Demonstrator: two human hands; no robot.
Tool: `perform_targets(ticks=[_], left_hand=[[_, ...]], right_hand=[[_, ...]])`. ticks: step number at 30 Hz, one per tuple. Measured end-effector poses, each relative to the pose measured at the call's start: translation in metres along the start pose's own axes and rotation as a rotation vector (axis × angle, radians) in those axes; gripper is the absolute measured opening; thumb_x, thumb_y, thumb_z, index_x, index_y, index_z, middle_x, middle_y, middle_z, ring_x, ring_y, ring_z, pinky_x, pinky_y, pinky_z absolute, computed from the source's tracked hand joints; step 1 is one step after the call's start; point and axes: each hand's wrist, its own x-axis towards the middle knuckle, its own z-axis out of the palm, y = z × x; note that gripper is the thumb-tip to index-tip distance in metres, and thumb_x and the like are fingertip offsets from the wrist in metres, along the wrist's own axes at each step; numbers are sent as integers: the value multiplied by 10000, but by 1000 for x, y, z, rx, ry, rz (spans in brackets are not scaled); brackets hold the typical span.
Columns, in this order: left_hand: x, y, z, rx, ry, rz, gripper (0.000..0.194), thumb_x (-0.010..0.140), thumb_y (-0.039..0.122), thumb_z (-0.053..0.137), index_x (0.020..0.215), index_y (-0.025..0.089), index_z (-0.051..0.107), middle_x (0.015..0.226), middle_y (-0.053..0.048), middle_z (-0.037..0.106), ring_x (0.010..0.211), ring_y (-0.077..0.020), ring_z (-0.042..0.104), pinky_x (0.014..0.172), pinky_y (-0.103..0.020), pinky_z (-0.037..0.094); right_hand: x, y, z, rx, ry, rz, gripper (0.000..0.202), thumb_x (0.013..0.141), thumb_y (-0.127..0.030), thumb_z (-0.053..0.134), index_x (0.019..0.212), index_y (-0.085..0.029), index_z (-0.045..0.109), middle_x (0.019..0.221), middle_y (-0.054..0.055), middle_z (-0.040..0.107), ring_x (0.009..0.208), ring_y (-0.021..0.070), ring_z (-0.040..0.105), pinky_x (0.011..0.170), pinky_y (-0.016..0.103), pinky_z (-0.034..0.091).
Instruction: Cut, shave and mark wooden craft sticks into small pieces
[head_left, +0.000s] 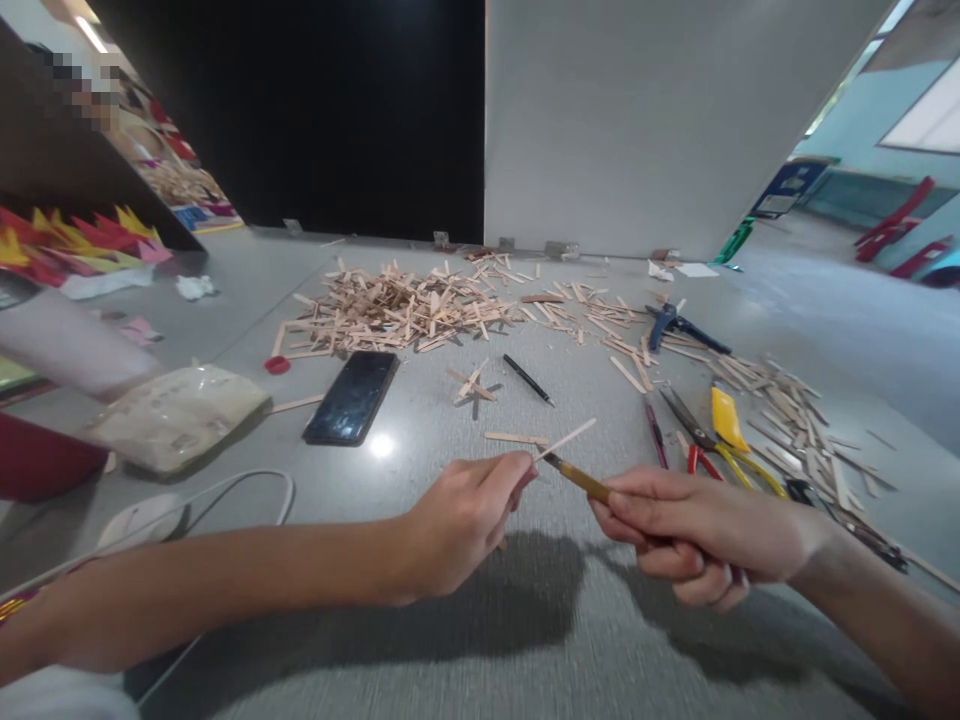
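My left hand [469,515] is closed in a pinch around a thin wooden craft stick [576,433], which points up and to the right. In my right hand [697,530] is a slim cutter knife [589,482] with a yellowish handle. Its dark tip meets or nearly meets the stick close to my left fingertips; the exact contact is too small to tell. Just beyond my hands, a short flat stick [510,438] lies on the grey table. Farther back are a few crossed stick pieces [472,384] and a black pen-like tool [528,380].
Behind is a heap of wooden sticks [405,305], with more sticks [810,425] at right. A phone [352,398], a plastic packet [184,410] and a white mouse [142,520] lie left. Yellow-handled scissors [705,430] and blue-handled pliers [679,328] lie right. Upright panels [637,120] border the back.
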Motion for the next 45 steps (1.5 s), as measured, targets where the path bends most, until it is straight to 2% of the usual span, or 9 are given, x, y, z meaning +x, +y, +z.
perform_targets(ticks=[6, 12, 15, 18, 25, 29, 33, 40, 45], left_hand=[[-5, 5, 3, 8, 57, -12, 237, 1033, 40, 374, 921, 240, 434, 638, 92, 528, 472, -70, 482, 493, -164, 406], [-7, 8, 4, 28, 63, 68, 250, 966, -11, 377, 976, 229, 449, 674, 84, 527, 511, -86, 473, 490, -180, 388], [-6, 9, 5, 25, 66, 35, 252, 980, -8, 382, 941, 237, 425, 653, 102, 484, 487, -75, 437, 475, -173, 360], [-5, 8, 4, 6, 54, 16, 262, 1021, 16, 360, 901, 246, 398, 633, 109, 461, 484, -75, 441, 487, -171, 373], [-7, 6, 5, 2, 3, 18, 240, 975, 21, 363, 908, 243, 425, 629, 95, 511, 483, -92, 453, 462, -189, 362], [-10, 6, 11, 18, -22, -10, 268, 1042, 55, 341, 869, 249, 409, 612, 94, 506, 476, -94, 434, 471, -200, 362], [-10, 7, 11, 19, -25, 7, 273, 1075, 78, 333, 880, 248, 420, 633, 81, 518, 491, -104, 433, 479, -212, 363], [3, 4, -1, -113, -140, -83, 216, 1034, 82, 383, 903, 233, 465, 627, 91, 507, 483, -97, 438, 486, -191, 358], [17, 2, -13, -193, -163, -192, 216, 1033, 134, 385, 868, 215, 498, 621, 94, 441, 501, -92, 408, 505, -188, 348]], right_hand=[[27, 28, 38, 144, 226, -193, 540, 1009, -782, 536, 905, -288, 345, 551, -170, 308, 403, 51, 117, 353, 121, 151], [-1, 1, 12, 39, -8, 88, 608, 915, -765, 736, 860, -279, 374, 516, -177, 292, 379, 33, 92, 314, 110, 106], [17, 12, 21, 129, 95, -92, 657, 876, -820, 728, 863, -282, 350, 521, -179, 270, 397, 38, 93, 328, 104, 135], [34, 27, 37, 192, 178, -221, 630, 937, -829, 630, 864, -282, 325, 528, -175, 261, 400, 42, 99, 345, 107, 153], [19, 14, 21, 124, 29, 22, 460, 1084, -638, 554, 879, -290, 333, 514, -173, 253, 392, 53, 61, 348, 131, 86], [46, 42, 43, 257, 253, -175, 562, 991, -761, 591, 899, -300, 284, 530, -183, 299, 413, 59, 124, 367, 142, 150], [64, 59, 63, 278, 293, -239, 680, 867, -889, 603, 889, -304, 257, 510, -201, 289, 398, 51, 110, 359, 158, 120], [48, 35, 56, 250, 232, -253, 651, 881, -821, 681, 901, -294, 299, 556, -194, 315, 408, 31, 122, 354, 123, 177], [31, 20, 52, 98, 226, -266, 555, 932, -709, 719, 1061, -292, 375, 589, -192, 366, 385, 35, 207, 335, 120, 344]])
